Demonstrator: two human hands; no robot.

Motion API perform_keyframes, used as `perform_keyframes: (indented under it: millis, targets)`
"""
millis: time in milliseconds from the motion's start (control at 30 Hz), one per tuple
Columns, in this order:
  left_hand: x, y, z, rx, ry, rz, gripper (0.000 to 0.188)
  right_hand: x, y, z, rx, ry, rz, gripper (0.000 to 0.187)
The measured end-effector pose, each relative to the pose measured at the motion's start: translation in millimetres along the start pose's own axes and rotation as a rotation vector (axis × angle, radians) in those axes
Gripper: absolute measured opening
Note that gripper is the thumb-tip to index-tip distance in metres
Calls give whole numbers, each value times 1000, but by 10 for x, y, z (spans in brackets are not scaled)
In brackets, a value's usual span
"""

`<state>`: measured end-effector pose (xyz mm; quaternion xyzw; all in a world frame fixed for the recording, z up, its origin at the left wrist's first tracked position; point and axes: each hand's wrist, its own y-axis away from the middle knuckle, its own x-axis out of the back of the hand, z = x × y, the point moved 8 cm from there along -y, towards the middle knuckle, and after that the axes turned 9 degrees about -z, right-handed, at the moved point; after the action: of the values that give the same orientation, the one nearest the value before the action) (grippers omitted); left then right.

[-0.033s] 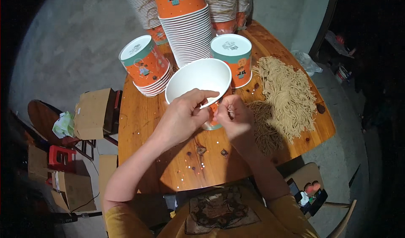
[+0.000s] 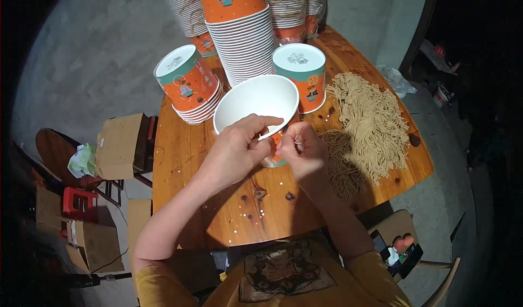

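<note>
A: While both hands are busy at the tub [image 2: 245,97], can you see what is inside it?

B: I see only its smooth white inner wall and a part of the bottom. It is near the middle of the table [image 2: 174,182], mouth up, with an orange and green outside. Whether its foot rests on the wood, I cannot tell

A: And how do the hands stand?

B: The left hand [image 2: 237,143] is clamped on the near rim, with fingers over the edge and thumb outside. The right hand [image 2: 305,149] is just beside it, its thumb and fingers drawn together. If something is between them, it is too small for me to tell

A: What about the other containers?

B: The left stack [image 2: 188,86] is upside down, several tubs one inside another. The right tub [image 2: 305,81] also shows its white bottom. Between them, farther back, the tall stack [image 2: 239,40] is nested in the same manner, many rims in a column, and the wrapped stacks [image 2: 283,7] are behind it. Beige strings [image 2: 373,127] lie in a heap on the right, and small bits [image 2: 261,214] are scattered in front

A: Compared with the earlier frame, what is different?

B: Almost nothing: the hands keep the same grip and place, and the tub, the stacks and the strings are where they were
</note>
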<state>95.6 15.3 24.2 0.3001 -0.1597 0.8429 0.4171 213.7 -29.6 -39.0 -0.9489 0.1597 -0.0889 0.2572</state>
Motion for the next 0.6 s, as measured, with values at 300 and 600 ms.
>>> perform_keyframes:
  millis: [300, 600]
  targets:
    - [-65, 3, 83, -46, -71, -20, 36, 37, 69, -57, -87, 77, 22, 10]
    - [-212, -210, -12, 3, 46, -282, 26, 145, 172, 17, -157, 15, 43, 6]
